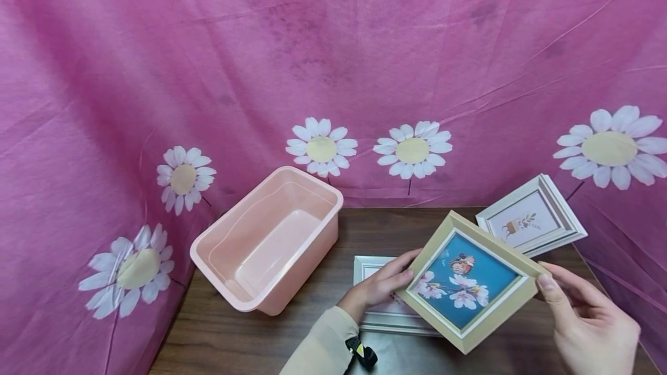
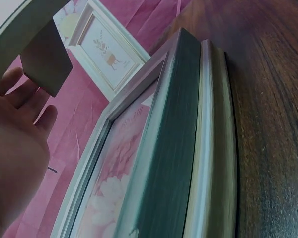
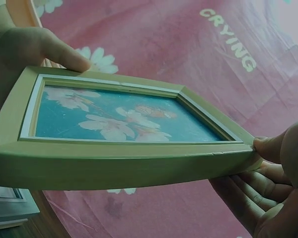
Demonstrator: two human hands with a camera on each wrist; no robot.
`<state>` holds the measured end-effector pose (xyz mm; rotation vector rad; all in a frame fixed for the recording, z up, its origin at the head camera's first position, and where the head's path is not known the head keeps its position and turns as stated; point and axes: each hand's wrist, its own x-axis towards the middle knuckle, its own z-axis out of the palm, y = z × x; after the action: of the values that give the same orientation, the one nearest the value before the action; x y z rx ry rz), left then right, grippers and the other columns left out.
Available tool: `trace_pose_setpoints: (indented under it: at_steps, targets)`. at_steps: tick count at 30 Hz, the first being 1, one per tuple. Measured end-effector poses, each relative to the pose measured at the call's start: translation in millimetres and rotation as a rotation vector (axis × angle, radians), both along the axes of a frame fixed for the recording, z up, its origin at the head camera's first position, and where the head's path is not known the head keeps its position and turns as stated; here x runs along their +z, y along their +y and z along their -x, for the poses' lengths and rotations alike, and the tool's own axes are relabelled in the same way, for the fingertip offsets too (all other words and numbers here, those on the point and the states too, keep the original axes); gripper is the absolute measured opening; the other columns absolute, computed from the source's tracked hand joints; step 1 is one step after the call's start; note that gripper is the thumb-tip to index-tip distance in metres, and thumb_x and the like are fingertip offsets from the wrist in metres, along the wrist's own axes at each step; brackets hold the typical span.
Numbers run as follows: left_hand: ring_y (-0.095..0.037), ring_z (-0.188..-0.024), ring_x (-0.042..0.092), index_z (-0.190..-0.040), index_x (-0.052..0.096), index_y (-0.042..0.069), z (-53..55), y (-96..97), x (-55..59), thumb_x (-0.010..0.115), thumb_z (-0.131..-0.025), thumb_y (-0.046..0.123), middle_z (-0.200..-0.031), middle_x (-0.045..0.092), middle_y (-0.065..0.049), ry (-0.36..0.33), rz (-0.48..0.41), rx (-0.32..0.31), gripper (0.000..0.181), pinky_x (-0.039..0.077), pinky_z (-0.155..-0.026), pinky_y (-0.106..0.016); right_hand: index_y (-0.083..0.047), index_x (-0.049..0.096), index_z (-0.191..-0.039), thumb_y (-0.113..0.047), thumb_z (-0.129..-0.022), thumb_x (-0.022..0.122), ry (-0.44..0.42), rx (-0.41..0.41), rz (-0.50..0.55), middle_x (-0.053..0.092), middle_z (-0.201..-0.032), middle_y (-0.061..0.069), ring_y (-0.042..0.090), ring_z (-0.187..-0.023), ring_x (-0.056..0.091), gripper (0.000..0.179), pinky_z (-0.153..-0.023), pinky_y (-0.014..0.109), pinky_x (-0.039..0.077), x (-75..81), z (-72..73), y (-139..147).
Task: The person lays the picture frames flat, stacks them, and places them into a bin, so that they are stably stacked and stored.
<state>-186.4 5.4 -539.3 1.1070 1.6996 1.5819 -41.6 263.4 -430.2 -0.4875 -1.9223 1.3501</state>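
Note:
A beige picture frame (image 1: 500, 323) with a blue flower-and-butterfly print is held up and tilted above the table. My left hand (image 1: 383, 285) grips its left corner, thumb on the front edge and fingers behind. The opposite corner is pinched by my right hand (image 1: 589, 311), thumb on top and fingers underneath. In the left wrist view the left hand (image 2: 20, 144) reaches behind the frame, where a dark backing piece (image 2: 47, 59) hangs down. Under the left hand lies a stack with a white picture frame (image 1: 396, 323) on top, partly covered by the beige one.
A pink plastic bin (image 1: 299, 274) stands at the left of the wooden table (image 1: 203, 328), its inside visible. Another white picture frame (image 1: 560, 245) with a plant print rests at the back right. A pink daisy-patterned cloth (image 1: 333, 62) hangs behind and at the sides.

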Motion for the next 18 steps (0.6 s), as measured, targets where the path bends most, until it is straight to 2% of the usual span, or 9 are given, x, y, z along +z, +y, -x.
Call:
trace_pose_setpoints:
  at_steps: [4,8,15,18]
  targets:
    - [-0.004,-0.134,0.049,-0.170,0.022,0.003,0.4,-3.5,-0.4,0.033,-0.107,0.068,-0.163,0.043,-0.030,0.002,0.020,0.006,0.092,0.032,-0.124,-0.025,0.010,0.077,-0.120,0.005,-0.098,0.074,-0.006,0.005,-0.017,0.079,-0.082,-0.026,-0.009,-0.066,0.072,0.024,-0.059,0.006,0.051,-0.3,0.5,-0.7]
    - [-0.008,-0.143,0.047,-0.168,0.029,0.003,0.1,-7.9,0.8,0.039,-0.107,0.065,-0.166,0.044,-0.026,0.023,0.033,0.037,0.088,0.033,-0.126,-0.029,0.009,0.078,-0.120,0.001,-0.098,0.075,-0.009,0.000,-0.014,0.079,-0.082,-0.025,-0.009,-0.066,0.072,0.023,-0.056,0.006,0.050,-1.1,0.9,-0.6]
    - [-0.014,-0.151,0.045,-0.163,0.039,0.001,0.5,-19.2,-2.5,0.050,-0.109,0.043,-0.167,0.045,-0.024,0.049,0.006,0.063,0.070,0.033,-0.130,-0.032,0.010,0.078,-0.119,0.008,-0.095,0.075,0.005,-0.010,0.072,0.081,-0.082,-0.020,-0.007,-0.064,0.073,0.024,-0.061,0.006,0.052,-3.0,2.2,1.5]
    - [-0.015,-0.152,0.046,-0.162,0.041,-0.001,1.3,-22.6,-5.2,0.053,-0.110,0.033,-0.165,0.047,-0.024,0.077,-0.013,0.071,0.063,0.034,-0.130,-0.032,0.010,0.078,-0.120,0.008,-0.095,0.075,-0.004,-0.016,0.061,0.080,-0.082,-0.021,-0.007,-0.064,0.073,0.025,-0.059,0.005,0.051,-3.6,2.4,1.9]
